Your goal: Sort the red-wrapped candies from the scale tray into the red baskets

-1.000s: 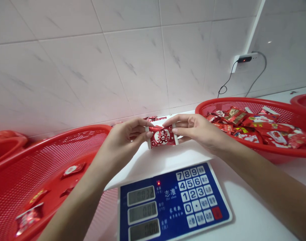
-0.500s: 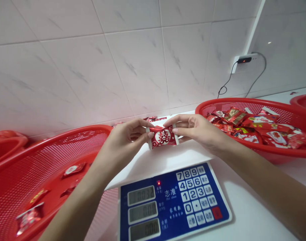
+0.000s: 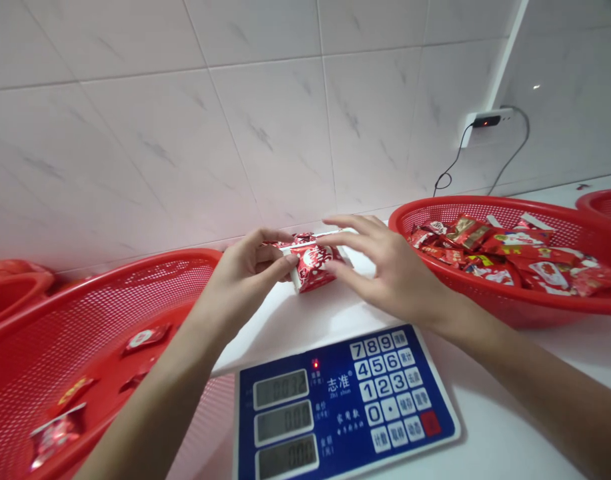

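Red candy packet (image 3: 314, 269): held at one end in the narrow grip of the left hand (image 3: 240, 273). Right hand (image 3: 393, 267) released, grip spread wide, just beside it; one hand now bears the packet.

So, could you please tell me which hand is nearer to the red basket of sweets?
The right hand is nearer, just beside the basket. The left hand is farther, beyond the red packet, holding its left end.

Red candy packet (image 3: 316, 268): left end hidden behind left hand (image 3: 243, 270). Scale (image 3: 385, 393): readouts too faint, lower edge cut off by frame. Red mesh basket (image 3: 110, 283) cut off at left.
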Demonstrator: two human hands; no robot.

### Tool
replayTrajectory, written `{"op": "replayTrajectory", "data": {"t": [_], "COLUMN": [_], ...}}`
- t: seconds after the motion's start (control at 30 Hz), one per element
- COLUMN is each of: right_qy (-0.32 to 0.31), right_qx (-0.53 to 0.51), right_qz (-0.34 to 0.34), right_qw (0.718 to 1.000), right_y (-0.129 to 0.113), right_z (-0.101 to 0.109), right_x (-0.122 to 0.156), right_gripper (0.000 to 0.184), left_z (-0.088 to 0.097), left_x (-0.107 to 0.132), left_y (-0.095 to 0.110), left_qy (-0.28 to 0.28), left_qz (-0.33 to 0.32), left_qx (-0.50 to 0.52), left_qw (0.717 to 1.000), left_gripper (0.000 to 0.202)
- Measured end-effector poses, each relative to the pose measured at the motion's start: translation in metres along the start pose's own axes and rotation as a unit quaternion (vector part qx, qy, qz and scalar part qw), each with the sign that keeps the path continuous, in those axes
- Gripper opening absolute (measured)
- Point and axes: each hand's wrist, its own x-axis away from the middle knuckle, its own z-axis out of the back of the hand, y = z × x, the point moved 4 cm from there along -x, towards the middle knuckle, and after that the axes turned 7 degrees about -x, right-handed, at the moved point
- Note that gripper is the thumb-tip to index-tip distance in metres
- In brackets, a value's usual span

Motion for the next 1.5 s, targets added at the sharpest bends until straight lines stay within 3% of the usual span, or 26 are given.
{"op": "replayTrajectory", "data": {"t": [0.07, 0.13, 0.3, 0.4, 0.47, 0.6, 0.7, 0.83, 1.1, 1.33, 1.5], "right_qy": [-0.033, -0.056, -0.030, -0.004, 0.011, 0.042, 0.040, 0.007, -0.030, -0.025, -0.020], "right_qx": [0.065, 0.083, 0.019, -0.078, -0.196, -0.372, -0.441, -0.474, -0.434, -0.383, -0.367], "right_qz": [0.052, 0.056, 0.016, -0.058, -0.153, -0.323, -0.359, -0.368, -0.388, -0.312, -0.288], "right_qw": [0.996, 0.993, 0.999, 0.995, 0.969, 0.869, 0.822, 0.800, 0.812, 0.869, 0.884], "right_y": [-0.007, -0.011, -0.015, -0.011, -0.004, 0.013, 0.018, 0.021, 0.019, 0.023, 0.022], "right_z": [-0.006, -0.009, -0.006, -0.002, 0.000, -0.002, -0.006, -0.012, -0.008, -0.002, 0.001], "right_x": [0.003, 0.004, 0.003, 0.000, -0.002, 0.000, 0.001, 0.002, 0.001, -0.001, -0.002], "right_gripper": [0.033, 0.037, 0.021, 0.012, 0.012, 0.014, 0.014, 0.014, 0.014, 0.014, 0.021], "left_z": [0.000, -0.001, -0.004, -0.003, 0.000, 0.001, -0.003, -0.004, -0.002, -0.004, -0.004], "left_x": [0.002, 0.004, 0.010, 0.011, 0.010, 0.008, 0.005, 0.003, 0.002, 0.004, 0.007], "left_y": [0.003, 0.007, 0.015, 0.015, 0.015, 0.015, 0.010, 0.003, 0.006, 0.008, 0.010], "left_qy": [0.008, 0.007, -0.010, 0.003, 0.024, 0.019, -0.046, -0.082, -0.067, -0.073, -0.075], "left_qz": [0.009, 0.011, -0.015, -0.035, -0.044, -0.049, -0.031, -0.018, -0.037, -0.037, -0.038], "left_qx": [0.036, 0.051, 0.039, 0.047, 0.044, -0.048, -0.106, -0.141, -0.160, -0.125, -0.113], "left_qw": [0.999, 0.999, 0.999, 0.998, 0.998, 0.997, 0.993, 0.986, 0.984, 0.989, 0.990], "left_gripper": [0.028, 0.023, 0.015, 0.022, 0.030, 0.037, 0.039, 0.038, 0.037, 0.032, 0.031]}}
